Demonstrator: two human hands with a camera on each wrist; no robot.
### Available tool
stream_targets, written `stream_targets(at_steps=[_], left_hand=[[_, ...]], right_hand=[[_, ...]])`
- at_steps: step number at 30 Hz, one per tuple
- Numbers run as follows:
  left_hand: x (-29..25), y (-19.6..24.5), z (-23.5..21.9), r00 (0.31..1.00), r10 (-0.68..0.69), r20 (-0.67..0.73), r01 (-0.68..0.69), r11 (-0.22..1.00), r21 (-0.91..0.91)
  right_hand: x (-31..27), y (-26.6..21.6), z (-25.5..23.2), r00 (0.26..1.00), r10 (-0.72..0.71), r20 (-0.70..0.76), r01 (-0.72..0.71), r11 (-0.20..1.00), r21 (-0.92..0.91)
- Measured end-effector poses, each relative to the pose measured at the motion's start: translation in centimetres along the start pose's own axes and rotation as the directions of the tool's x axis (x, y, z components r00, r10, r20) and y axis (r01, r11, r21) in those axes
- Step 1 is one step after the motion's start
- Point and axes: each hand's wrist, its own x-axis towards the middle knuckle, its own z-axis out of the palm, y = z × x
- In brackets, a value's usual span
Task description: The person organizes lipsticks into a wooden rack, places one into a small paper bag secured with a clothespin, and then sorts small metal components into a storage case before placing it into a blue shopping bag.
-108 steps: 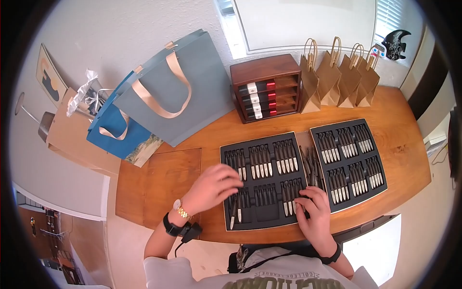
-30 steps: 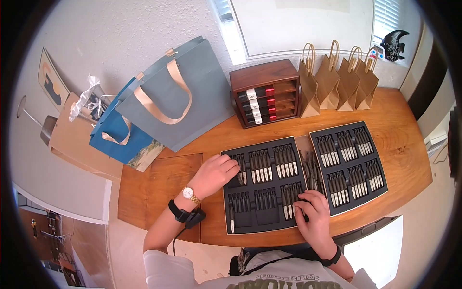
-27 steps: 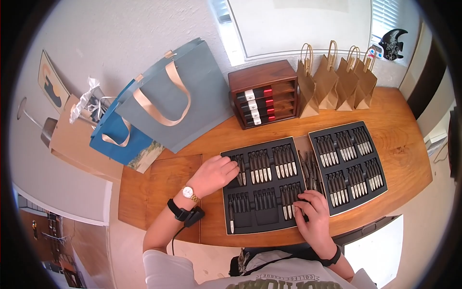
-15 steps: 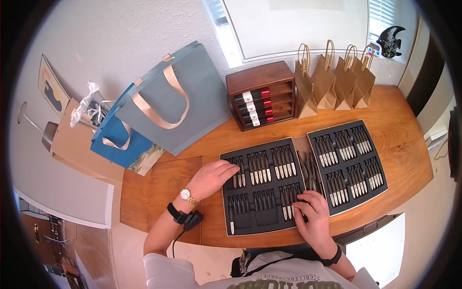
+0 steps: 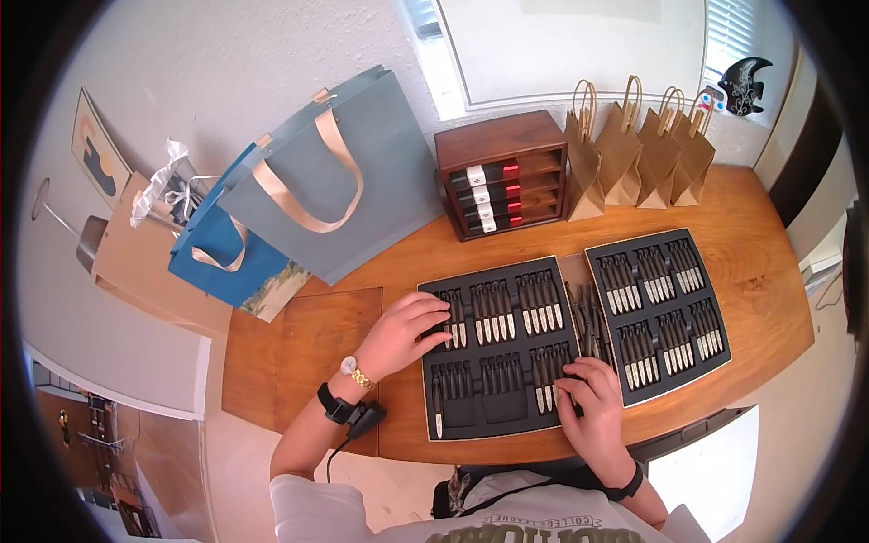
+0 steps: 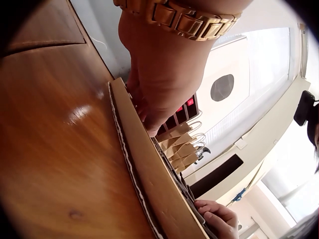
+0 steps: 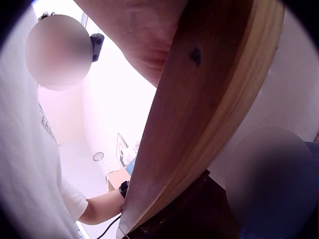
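On the near tray (image 5: 433,362), head view: left hand (image 5: 405,330) lies with fingers stretched flat over the tray's upper-left knives (image 5: 455,319); right hand (image 5: 593,398) curls onto the knives at the tray's lower-right corner, grip unclear. Judgement: seat each knife square in its slot, steadying the tray.

Left wrist view: left hand (image 6: 162,82) presses over the tray (image 6: 149,169) edge.

Right wrist view: only the table (image 7: 199,114) edge; right hand's state cannot be told.

A black foam tray (image 5: 493,425) lay flat on the wooden table, its slots filled with rows of dark-handled, silver-tipped pens (image 5: 489,312). One pen (image 5: 437,404) lay alone in the near-left slot, and two slots beside it were bare.
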Motion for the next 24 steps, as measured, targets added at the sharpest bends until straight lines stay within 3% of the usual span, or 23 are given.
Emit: stream_targets(at_steps=[8, 14, 24], left_hand=[[-0.2, -0.1, -0.1, 0.995, -0.093, 0.046, 0.098, 0.986, -0.136], [0.0, 0.6, -0.1, 0.977, -0.181, 0.112, 0.191, 0.978, -0.080], [-0.7, 1.2, 0.3, 0.989, -0.139, 0.047, 0.139, 0.990, -0.010]], right_hand=[[0.1, 0.0, -0.1, 1.000, 0.003, 0.000, -0.003, 1.000, -0.001], [0.1, 0.0, 0.0, 1.000, 0.012, 0.012, -0.012, 1.000, 0.001], [0.1, -0.2, 0.0, 1.000, 0.005, 0.006, -0.005, 1.000, -0.002]])
